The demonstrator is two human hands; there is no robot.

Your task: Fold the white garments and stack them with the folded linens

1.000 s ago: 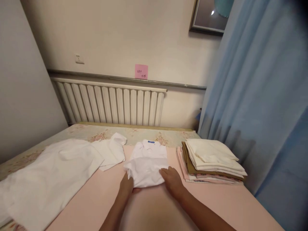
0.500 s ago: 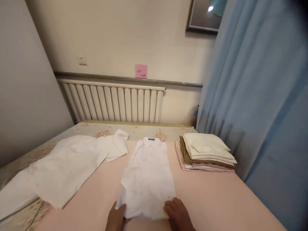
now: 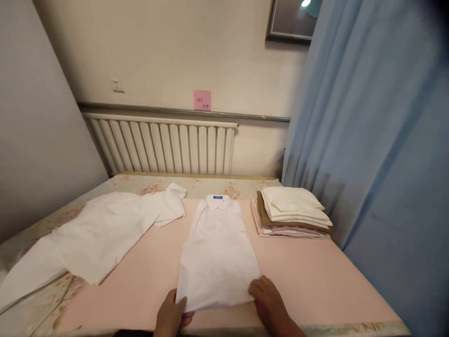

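Observation:
A white collared shirt point(image 3: 219, 255) lies folded into a long narrow shape on the pink cloth, its collar with a blue label pointing away from me. At its near left corner, my left hand point(image 3: 172, 312) pinches the edge, thumb on top and fingers underneath. My right hand point(image 3: 268, 299) grips the near right corner, fingers curled over the fabric. Off to the left, a second white garment point(image 3: 105, 234) is spread out with one sleeve reaching toward me.
On the right stands a stack of folded clothes point(image 3: 294, 210), white and brown on top of pink. Pink cloth point(image 3: 315, 276) covers much of the flowered bedding point(image 3: 150, 188). A blue curtain point(image 3: 365, 126) hangs at the right; a radiator point(image 3: 164, 145) lines the back wall.
Both hands still hold the shirt's near corners, slightly farther apart. The near end now looks flatter and straighter. The view has shifted a little.

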